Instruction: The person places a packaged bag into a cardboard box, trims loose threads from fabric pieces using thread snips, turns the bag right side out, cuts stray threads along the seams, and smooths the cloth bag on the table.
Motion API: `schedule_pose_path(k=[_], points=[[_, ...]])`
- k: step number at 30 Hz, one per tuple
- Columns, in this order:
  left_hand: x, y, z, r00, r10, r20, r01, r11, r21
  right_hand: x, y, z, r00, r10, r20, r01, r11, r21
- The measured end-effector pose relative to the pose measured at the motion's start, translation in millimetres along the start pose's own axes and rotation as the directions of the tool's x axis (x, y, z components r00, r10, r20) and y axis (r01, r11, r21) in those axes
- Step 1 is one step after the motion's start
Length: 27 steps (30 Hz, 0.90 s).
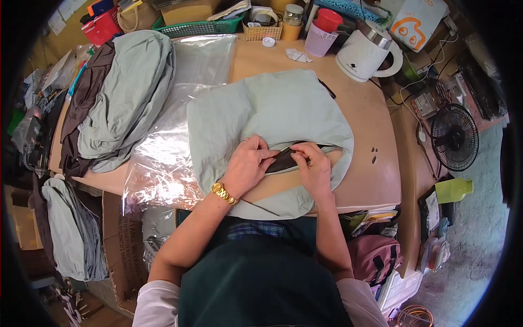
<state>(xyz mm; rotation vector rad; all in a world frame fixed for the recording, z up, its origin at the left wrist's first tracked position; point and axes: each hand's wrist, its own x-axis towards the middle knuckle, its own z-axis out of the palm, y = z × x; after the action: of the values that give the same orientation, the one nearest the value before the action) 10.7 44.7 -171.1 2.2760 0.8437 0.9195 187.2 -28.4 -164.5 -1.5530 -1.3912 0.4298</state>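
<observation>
A pale grey-green garment [283, 103] lies spread on the table in front of me, with a dark lining [283, 162] showing at an opening near its lower middle. My left hand [250, 163], with a gold watch on the wrist, pinches the edge of this opening. Close by on the right, my right hand [311, 166] pinches the same edge between thumb and fingers. Both hands rest low over the cloth, their fingertips a short way apart. Part of the garment hangs toward the table's front edge, and the exact seam between my fingers is hidden.
Clear plastic sheeting [163, 158] lies left of the garment, beside a pile of grey-green and brown cloth [125, 98]. At the back stand a white kettle [364, 52], a lilac cup [321, 39] and a green basket [201, 26]. A black fan [455, 136] is at right.
</observation>
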Motion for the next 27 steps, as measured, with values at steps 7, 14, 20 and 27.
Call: schedule_pose_path(k=[7,14,20,27], points=[[-1,-2,-1,0.999,-0.032,0.004,0.032,0.999,-0.021,12,-3,21,0.992,-0.099,0.077,0.116,0.954,-0.275],[0,-4,-1,0.995,-0.104,-0.005,0.104,0.993,-0.054,11,5,28,0.993,-0.120,-0.019,0.112,0.963,-0.244],[0,6,-7,0.999,-0.036,-0.036,0.036,0.999,-0.009,-23,-59,-9,0.868,-0.043,0.494,-0.102,0.960,0.262],[-28,58,-14,0.981,-0.034,0.191,0.072,0.978,-0.196,6,10,-87,0.966,-0.167,-0.195,-0.011,0.731,-0.682]])
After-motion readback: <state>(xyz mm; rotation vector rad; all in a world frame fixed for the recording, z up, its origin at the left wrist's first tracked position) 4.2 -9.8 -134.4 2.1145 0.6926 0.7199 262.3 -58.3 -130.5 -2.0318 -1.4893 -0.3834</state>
